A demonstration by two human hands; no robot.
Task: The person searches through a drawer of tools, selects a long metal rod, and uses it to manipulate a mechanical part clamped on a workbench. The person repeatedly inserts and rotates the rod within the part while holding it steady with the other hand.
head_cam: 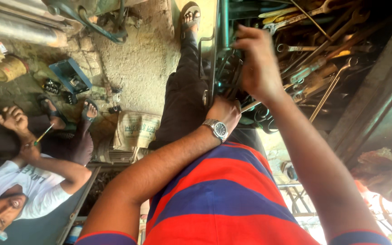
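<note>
- The right hand (258, 61) grips the top of a dark metal machine part (228, 72) beside the green frame (223, 27).
- The left hand (224, 113), wearing a silver wristwatch (217, 129), closes on the part's lower end.
- A printed tan sack (136, 130) lies on the floor, left of the dark trouser leg.
- A blue box (70, 75) stands further left.

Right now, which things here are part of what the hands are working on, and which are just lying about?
In hand:
- left hand, low on the dark metal part
- right hand, gripping the top of that part

Lying about:
- wrenches in the tool tray
- printed sack
- blue box
- yellow tin
</note>
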